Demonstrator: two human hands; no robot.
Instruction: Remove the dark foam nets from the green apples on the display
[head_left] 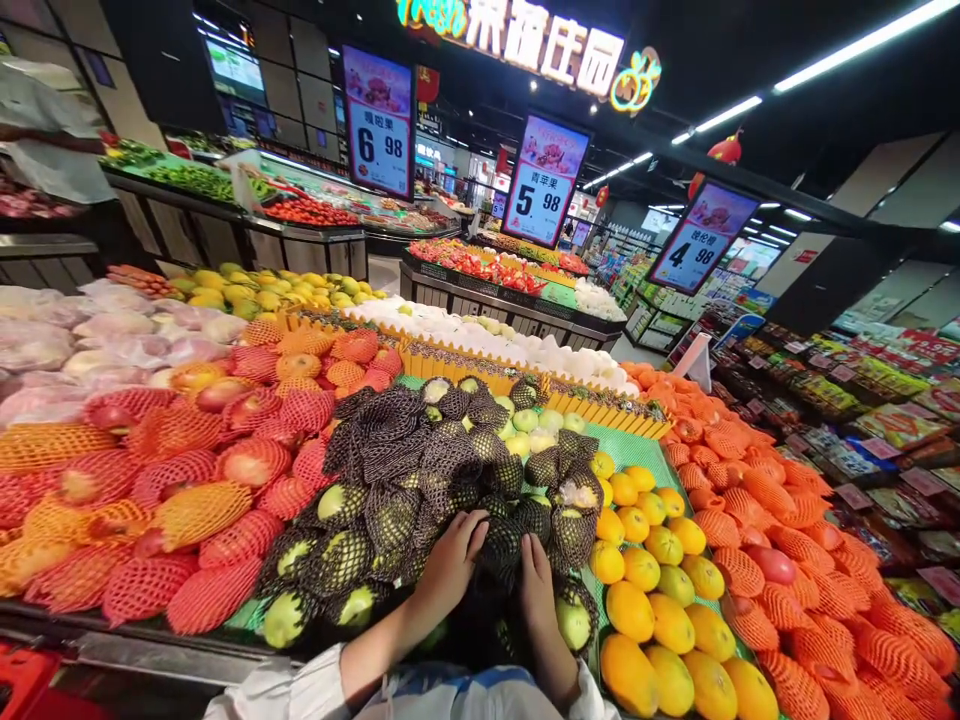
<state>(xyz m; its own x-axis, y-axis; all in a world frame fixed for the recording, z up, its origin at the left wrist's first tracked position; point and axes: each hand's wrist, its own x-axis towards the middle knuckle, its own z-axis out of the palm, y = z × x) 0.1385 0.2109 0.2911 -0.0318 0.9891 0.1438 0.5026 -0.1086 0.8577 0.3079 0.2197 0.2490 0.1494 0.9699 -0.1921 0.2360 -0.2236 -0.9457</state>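
My left hand (456,555) and my right hand (537,578) are on either side of a black foam fruit net (501,548), low over the middle of the display. The fingers of both hands curl against the net. Whether a fruit sits inside it is hidden in the dark folds. Around my hands lie green apples in black foam nets, one of them a green apple (345,557) just left of my left wrist. Another netted green apple (574,615) is beside my right forearm. Loose, empty-looking black nets (382,430) are heaped behind my left hand.
Oranges (641,568) lie in rows to the right, with fruit in orange nets (750,540) beyond. Red and yellow netted fruit (176,480) fills the left. A yellow picket divider (465,370) runs behind the apples. Price signs (546,180) hang above. A person (56,140) stands far left.
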